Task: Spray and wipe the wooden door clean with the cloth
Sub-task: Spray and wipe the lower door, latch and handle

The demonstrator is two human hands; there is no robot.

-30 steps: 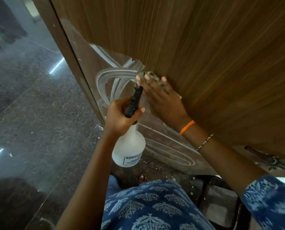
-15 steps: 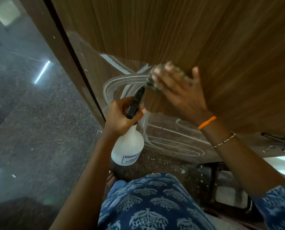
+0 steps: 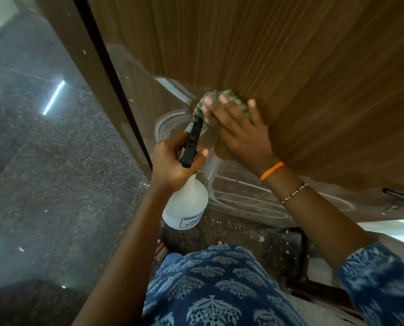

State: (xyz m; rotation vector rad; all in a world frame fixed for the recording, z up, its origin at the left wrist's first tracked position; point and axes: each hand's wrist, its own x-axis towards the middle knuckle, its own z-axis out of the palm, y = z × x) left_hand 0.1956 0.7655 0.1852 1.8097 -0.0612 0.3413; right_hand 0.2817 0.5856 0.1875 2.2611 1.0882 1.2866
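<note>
The wooden door (image 3: 290, 67) fills the upper right, with pale wet swirl marks (image 3: 170, 123) on its lower part. My right hand (image 3: 241, 132) presses a crumpled grey cloth (image 3: 211, 94) flat against the door, fingers spread and fairly straight. My left hand (image 3: 170, 163) grips the neck and black trigger head of a white spray bottle (image 3: 186, 203). It holds the bottle just below and left of the cloth, nozzle pointing toward the door.
A dark brown door frame (image 3: 97, 74) runs diagonally left of the door. Speckled dark stone floor (image 3: 55, 172) with light reflections lies to the left and below. A metal fitting (image 3: 400, 195) sits low on the door at the far right. My feet are near the door's bottom edge.
My right hand has slid the cloth up and to the right across the door, then slightly back left. The left hand and bottle have stayed nearly still.
</note>
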